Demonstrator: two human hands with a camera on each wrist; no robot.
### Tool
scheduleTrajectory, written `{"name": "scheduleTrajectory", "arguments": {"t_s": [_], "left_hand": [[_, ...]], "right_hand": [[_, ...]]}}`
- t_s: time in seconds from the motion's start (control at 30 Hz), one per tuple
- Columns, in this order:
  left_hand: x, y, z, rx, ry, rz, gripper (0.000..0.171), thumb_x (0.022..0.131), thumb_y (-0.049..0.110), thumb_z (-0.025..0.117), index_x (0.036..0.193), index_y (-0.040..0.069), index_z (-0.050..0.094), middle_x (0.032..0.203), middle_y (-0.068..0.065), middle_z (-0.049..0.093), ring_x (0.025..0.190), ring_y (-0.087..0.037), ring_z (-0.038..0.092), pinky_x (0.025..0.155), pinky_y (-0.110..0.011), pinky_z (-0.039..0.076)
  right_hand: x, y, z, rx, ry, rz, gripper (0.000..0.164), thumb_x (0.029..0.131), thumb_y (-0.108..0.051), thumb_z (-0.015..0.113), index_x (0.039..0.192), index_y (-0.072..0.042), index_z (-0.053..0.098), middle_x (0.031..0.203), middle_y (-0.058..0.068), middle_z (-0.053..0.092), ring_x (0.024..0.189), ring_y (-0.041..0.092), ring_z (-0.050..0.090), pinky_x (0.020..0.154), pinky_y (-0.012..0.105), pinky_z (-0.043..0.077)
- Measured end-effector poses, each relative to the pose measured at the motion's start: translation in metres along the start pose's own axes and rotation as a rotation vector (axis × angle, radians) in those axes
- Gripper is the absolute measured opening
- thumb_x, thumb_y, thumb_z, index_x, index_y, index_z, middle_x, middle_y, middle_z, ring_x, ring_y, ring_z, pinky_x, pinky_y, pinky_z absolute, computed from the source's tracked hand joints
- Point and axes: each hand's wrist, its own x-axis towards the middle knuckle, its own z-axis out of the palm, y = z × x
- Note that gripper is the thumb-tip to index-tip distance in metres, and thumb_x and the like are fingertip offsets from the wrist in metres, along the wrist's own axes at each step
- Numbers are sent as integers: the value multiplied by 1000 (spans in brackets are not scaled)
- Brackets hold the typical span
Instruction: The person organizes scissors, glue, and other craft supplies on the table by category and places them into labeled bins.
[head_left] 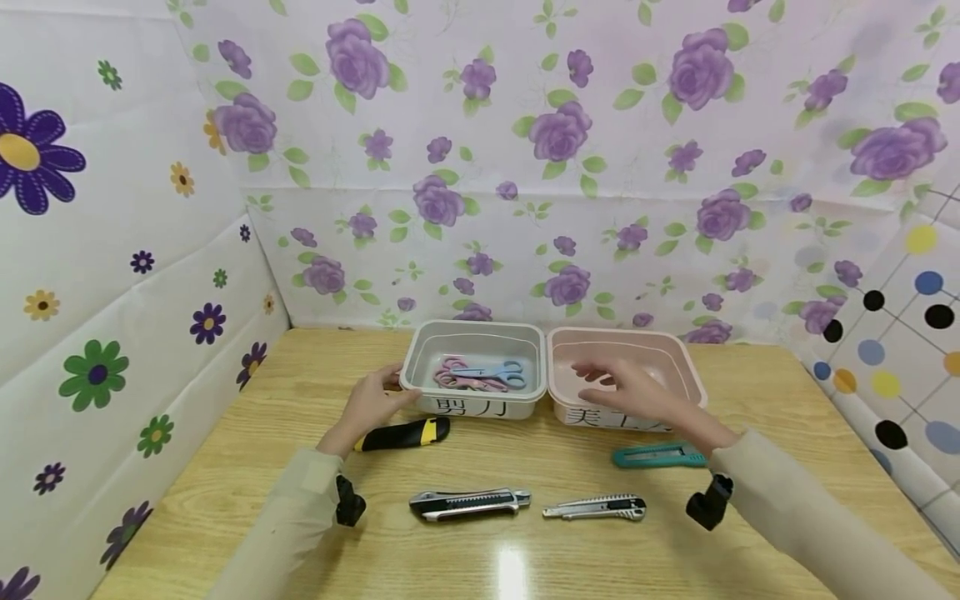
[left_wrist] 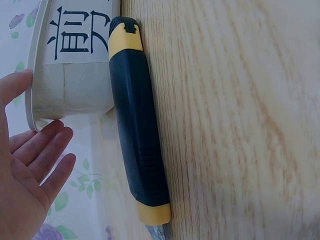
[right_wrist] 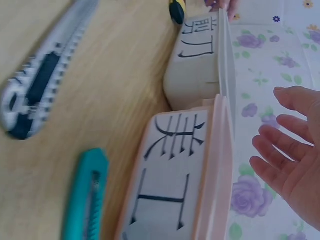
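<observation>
Left hand [head_left: 375, 404], left of centre: thumb and fingers on either side of a corner, gripping the rim of the white plastic bin [head_left: 525, 410].

White plastic bin, centre of the frame: front label [head_left: 471, 407] in black characters, 剪刀; contains pink scissors [head_left: 472, 384] and blue scissors [head_left: 491, 372].

Right hand [head_left: 630, 387], right of centre: above the pink plastic bin [head_left: 696, 382], fingers loosely bent and slightly apart, thumb separate from them.

Pink plastic bin, right of centre, just beside the white one: front label [right_wrist: 167, 175] reads 美工, then a further character (partly hidden behind the wrist in the head view).

Utility knives, four, on the wood-grain table [head_left: 262, 467]: black-and-yellow knife [head_left: 405, 435], left of centre; black-and-silver knife [head_left: 472, 502], lower centre; silver snap-off knife [head_left: 596, 507], lower right of centre; teal knife [head_left: 660, 455], below the pink bin, partly behind the right sleeve [head_left: 795, 500].
</observation>
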Motion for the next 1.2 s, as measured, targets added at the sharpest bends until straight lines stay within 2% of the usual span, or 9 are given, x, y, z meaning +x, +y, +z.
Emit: {"name": "scheduleTrajectory", "arguments": {"t_s": [0.33, 0.57, 0.7, 0.87, 1.03, 1.2], "left_hand": [[0, 1, 1, 11, 15, 15, 64, 78, 28, 71, 130, -1, 47, 105, -17, 64, 95, -28, 61, 77, -41, 49], [0, 3, 1, 3, 16, 17, 64, 79, 28, 71, 129, -3, 47, 104, -17, 64, 95, -29, 60, 77, -41, 49], [0, 3, 1, 9, 16, 14, 64, 79, 27, 70, 130, -3, 46, 104, -16, 64, 94, -28, 60, 77, -41, 49], [-1, 3, 1, 12, 14, 7, 63, 79, 27, 70, 130, -2, 47, 105, -17, 64, 95, -28, 61, 77, -41, 49], [-2, 3, 3, 10, 22, 11, 62, 79, 27, 71, 129, -2, 47, 105, -18, 64, 95, -29, 61, 76, -41, 49], [-2, 2, 3, 8, 28, 15, 61, 79, 25, 71, 129, -2, 48, 104, -18, 64, 94, -29, 61, 74, -40, 51]], "right_hand": [[-46, 8, 7, 68, -7, -11, 34, 87, -11, 60, 118, 4, 54, 110, 20, 59, 95, 28, 57, 79, 40, 48], [-72, 15, 18, 83, -9, -15, 37, 85, -10, 63, 119, 3, 54, 109, 15, 60, 94, 13, 56, 77, 36, 49], [-84, 19, 27, 71, -15, 7, 37, 83, -16, 66, 115, -1, 56, 107, 13, 60, 91, 17, 57, 75, 36, 50], [-97, 26, 38, 68, -53, 67, 38, 82, -20, 68, 112, 0, 57, 105, 14, 61, 89, 25, 57, 73, 35, 49], [-105, 31, 45, 45, -113, 123, 44, 79, -29, 70, 112, -3, 57, 105, 8, 60, 90, 21, 54, 72, 30, 48], [-109, 32, 49, 57, -161, 115, 46, 76, -32, 72, 109, -3, 59, 99, 3, 59, 85, 16, 53, 68, 27, 47]]}}
